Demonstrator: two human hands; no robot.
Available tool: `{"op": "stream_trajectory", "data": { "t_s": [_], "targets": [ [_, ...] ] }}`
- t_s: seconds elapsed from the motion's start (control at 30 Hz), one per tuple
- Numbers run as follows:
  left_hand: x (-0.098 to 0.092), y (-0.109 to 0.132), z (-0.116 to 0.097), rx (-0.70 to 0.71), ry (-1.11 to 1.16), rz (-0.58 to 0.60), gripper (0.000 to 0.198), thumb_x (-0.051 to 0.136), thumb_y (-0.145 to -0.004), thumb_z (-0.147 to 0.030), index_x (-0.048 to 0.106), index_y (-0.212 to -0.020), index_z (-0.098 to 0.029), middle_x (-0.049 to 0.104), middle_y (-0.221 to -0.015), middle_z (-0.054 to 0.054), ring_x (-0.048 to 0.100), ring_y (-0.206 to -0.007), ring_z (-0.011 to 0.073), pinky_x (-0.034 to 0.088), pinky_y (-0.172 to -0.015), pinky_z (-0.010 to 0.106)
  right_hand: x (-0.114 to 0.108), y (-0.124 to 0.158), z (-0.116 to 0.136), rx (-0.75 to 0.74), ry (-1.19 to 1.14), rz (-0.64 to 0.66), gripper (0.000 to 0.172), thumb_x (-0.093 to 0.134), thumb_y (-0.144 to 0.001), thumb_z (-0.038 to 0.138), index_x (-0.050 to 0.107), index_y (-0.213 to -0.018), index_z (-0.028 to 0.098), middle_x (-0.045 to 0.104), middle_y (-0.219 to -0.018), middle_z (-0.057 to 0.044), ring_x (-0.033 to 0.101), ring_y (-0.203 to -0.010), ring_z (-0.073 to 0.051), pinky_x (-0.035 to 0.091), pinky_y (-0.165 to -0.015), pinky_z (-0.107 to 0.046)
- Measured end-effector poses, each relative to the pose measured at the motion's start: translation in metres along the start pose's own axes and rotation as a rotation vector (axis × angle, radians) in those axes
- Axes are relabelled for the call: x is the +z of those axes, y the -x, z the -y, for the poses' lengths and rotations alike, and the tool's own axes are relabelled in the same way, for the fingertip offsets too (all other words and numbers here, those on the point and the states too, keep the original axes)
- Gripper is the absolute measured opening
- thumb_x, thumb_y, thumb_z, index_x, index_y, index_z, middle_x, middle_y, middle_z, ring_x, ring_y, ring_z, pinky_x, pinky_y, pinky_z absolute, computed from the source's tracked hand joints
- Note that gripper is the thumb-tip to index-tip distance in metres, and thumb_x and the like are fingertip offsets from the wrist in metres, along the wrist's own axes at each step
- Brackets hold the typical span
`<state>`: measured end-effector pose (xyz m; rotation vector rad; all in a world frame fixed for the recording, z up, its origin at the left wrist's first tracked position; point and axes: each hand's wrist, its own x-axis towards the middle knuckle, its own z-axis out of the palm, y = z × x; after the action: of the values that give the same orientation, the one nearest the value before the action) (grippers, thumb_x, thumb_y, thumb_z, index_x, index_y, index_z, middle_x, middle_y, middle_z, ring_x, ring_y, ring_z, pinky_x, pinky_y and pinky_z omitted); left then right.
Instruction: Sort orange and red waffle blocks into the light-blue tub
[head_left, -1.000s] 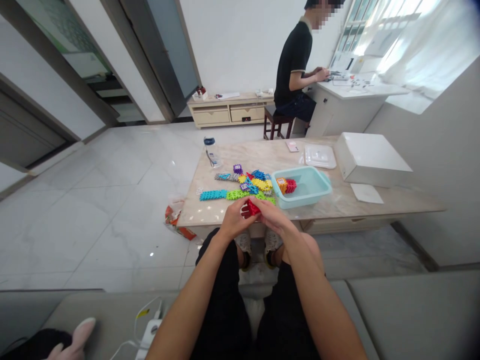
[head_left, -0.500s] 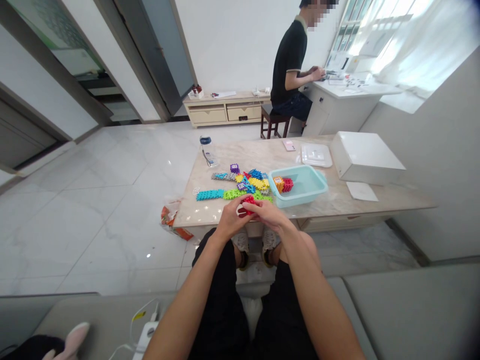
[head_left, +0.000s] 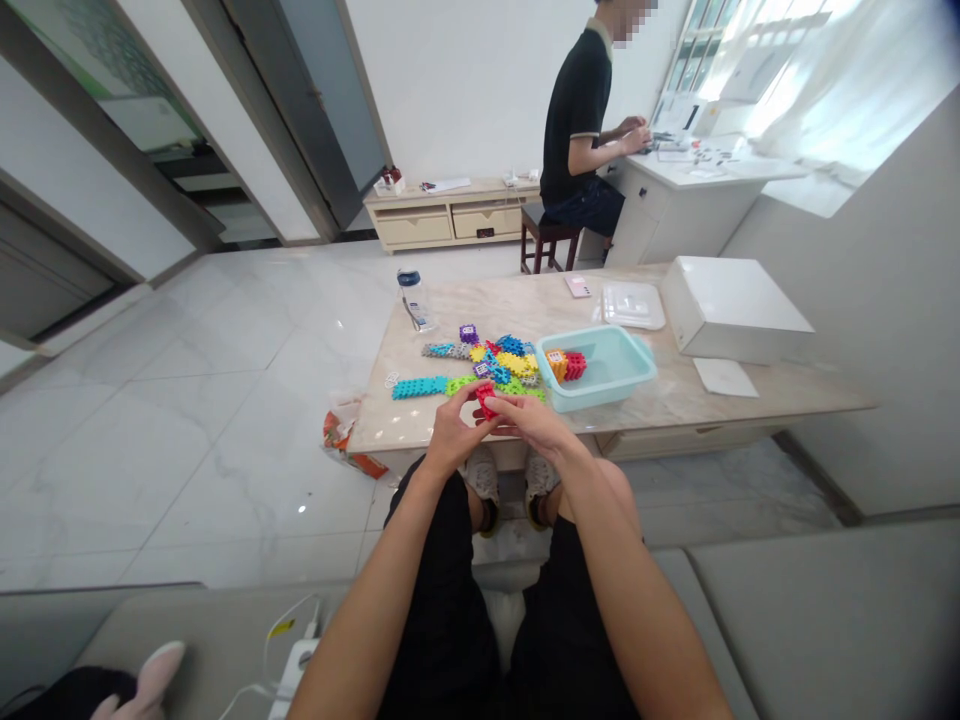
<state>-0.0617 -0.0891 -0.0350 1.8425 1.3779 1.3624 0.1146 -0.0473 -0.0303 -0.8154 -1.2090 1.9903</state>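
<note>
Between my two hands, over the table's front edge, is a red piece of interlocking building blocks (head_left: 486,398). My left hand (head_left: 452,432) grips it from the left, and my right hand (head_left: 534,420) has its fingers closed on its right side. Just beyond lie a teal strip of blocks (head_left: 420,388), green blocks (head_left: 459,384) and a pile with yellow blocks (head_left: 517,366) and blue blocks (head_left: 511,345). A purple cube (head_left: 468,333) sits behind them. To the right, a light-blue bin (head_left: 619,385) contains an orange cube (head_left: 556,364) and a red cube (head_left: 575,366).
On the marble-look table (head_left: 525,300) stand a clear bottle (head_left: 414,300) and a large white box (head_left: 739,305). A clear lid (head_left: 632,304) and a pink phone-like item (head_left: 577,287) lie behind the bin. A person (head_left: 581,110) sits at a white desk (head_left: 690,180) beyond.
The red piece has turned in my hands and shifted slightly up and to the left. Both hands have changed their finger positions around it.
</note>
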Motion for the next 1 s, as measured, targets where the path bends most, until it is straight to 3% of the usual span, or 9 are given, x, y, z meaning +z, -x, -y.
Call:
{"op": "stream_trajectory", "data": {
  "t_s": [0.27,0.57,0.77,1.0],
  "targets": [
    [0.000,0.000,0.000,0.043,-0.047,0.001,0.045,0.084,-0.092,-0.032,0.075,-0.136,-0.025,0.079,-0.133,0.010,0.075,-0.121,0.0275,0.058,-0.108,0.043,-0.001,0.002,-0.002,0.010,0.018,0.012,0.043,0.089,-0.084,0.058,0.085,-0.105,0.021,0.080,-0.097,-0.005,0.073,-0.090,-0.019,0.061,-0.088,-0.032],
    [0.001,-0.001,-0.005,0.058,-0.060,0.014,0.043,0.081,-0.094,-0.031,0.075,-0.136,-0.024,0.080,-0.132,0.011,0.075,-0.122,0.0270,0.058,-0.108,0.043,0.004,0.005,0.002,-0.004,0.016,-0.013,0.049,0.094,-0.076,0.057,0.084,-0.104,0.018,0.082,-0.106,-0.009,0.076,-0.104,-0.024,0.061,-0.102,-0.039],
    [0.000,0.000,-0.008,0.062,-0.026,0.063,0.047,0.086,-0.091,-0.036,0.075,-0.135,-0.024,0.080,-0.133,0.011,0.074,-0.124,0.0289,0.057,-0.111,0.045,0.003,0.009,0.008,-0.011,0.068,-0.021,0.042,0.088,-0.083,0.052,0.082,-0.106,0.017,0.082,-0.101,-0.010,0.075,-0.100,-0.024,0.062,-0.089,-0.036],
    [-0.003,0.003,-0.010,0.058,-0.023,0.184,0.049,0.088,-0.090,-0.040,0.074,-0.135,-0.026,0.078,-0.138,0.012,0.073,-0.129,0.0317,0.054,-0.116,0.049,-0.003,0.012,0.007,0.006,0.130,-0.010,0.038,0.093,-0.075,0.049,0.079,-0.088,0.016,0.079,-0.086,-0.008,0.072,-0.086,-0.023,0.060,-0.077,-0.035]
  ]
}}
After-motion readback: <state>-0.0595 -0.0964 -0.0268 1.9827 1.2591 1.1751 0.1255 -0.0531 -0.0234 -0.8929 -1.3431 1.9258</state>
